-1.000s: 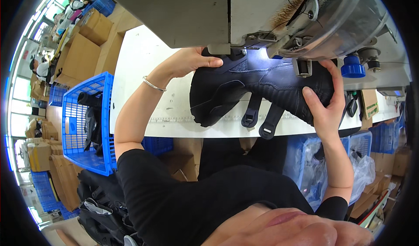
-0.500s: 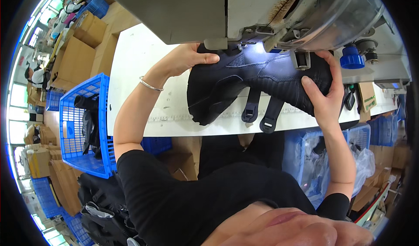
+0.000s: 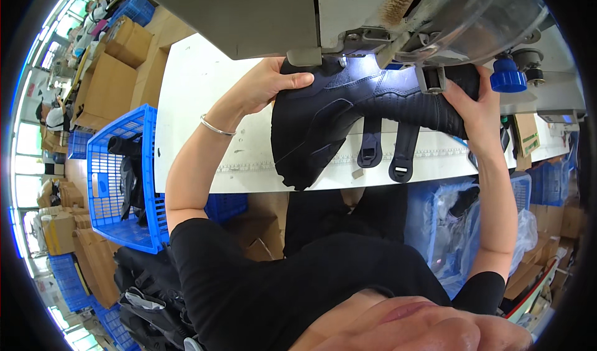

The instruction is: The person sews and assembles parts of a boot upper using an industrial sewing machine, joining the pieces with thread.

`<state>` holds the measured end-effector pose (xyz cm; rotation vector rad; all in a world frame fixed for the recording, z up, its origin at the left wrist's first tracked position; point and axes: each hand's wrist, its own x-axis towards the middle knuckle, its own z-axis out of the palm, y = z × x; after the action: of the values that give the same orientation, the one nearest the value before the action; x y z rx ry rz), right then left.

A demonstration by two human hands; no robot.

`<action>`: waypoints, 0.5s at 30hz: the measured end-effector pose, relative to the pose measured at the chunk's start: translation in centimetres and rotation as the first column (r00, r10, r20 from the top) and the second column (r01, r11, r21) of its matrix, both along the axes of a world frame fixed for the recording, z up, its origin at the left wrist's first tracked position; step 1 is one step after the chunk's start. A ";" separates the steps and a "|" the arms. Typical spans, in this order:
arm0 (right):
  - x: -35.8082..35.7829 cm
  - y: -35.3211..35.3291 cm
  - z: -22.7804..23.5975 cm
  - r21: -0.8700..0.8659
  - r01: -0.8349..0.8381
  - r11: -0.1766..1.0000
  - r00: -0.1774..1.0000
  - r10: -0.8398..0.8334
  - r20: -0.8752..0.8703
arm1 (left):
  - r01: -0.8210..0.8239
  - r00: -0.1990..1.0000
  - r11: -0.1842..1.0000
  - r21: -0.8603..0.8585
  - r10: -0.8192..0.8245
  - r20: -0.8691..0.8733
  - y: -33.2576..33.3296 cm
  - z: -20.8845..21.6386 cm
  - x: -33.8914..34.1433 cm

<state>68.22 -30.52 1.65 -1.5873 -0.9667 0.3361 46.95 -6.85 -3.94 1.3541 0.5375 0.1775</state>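
Note:
A black boot upper (image 3: 314,124) with stitched panels and a ribbed section lies under the lit head of a sewing machine (image 3: 261,21). Two black straps with buckles (image 3: 369,155) hang from its near side over the white table. My left hand (image 3: 273,83) grips its left end, thumb on top and the other fingers hidden beneath. At the right end my right hand (image 3: 474,105) pinches the black material, its thumb on top. The machine's metal foot area hides part of the far edge.
The white worktable (image 3: 199,108) carries a ruler strip along its near edge. Left of it stands a blue crate (image 3: 124,233) with black pieces inside. A plastic-lined blue bin (image 3: 429,239) sits below on the right. A blue knob (image 3: 509,77) juts beside the machine.
The boot upper has turned slightly: its right end moved away and its straps shifted right. My right hand has moved right and a little farther off, still gripping; my left hand stays nearly in place.

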 end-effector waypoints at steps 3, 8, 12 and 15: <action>0.5 -0.1 0.5 -0.039 -0.011 0.999 0.999 0.010 -0.034 | -0.014 0.998 0.999 0.040 0.012 0.063 -0.6 0.1 0.2; -1.2 -1.7 -0.5 0.294 0.204 0.934 0.644 -0.354 0.678 | 0.029 0.993 0.997 -0.071 -0.020 0.118 0.3 -1.7 -0.3; -6.7 -2.8 -1.0 0.073 0.107 0.992 0.101 -0.084 0.991 | 0.070 0.995 0.994 -0.079 -0.063 0.079 -0.4 -1.0 0.2; -5.2 0.2 -1.0 0.018 0.215 0.976 -0.050 -0.008 0.999 | 0.027 0.997 0.995 -0.094 -0.021 0.068 -0.9 -1.0 -0.3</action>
<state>62.99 -30.35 0.60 -1.9499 -1.9317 -1.2342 46.68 -7.75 -4.96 1.2571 0.4678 0.1749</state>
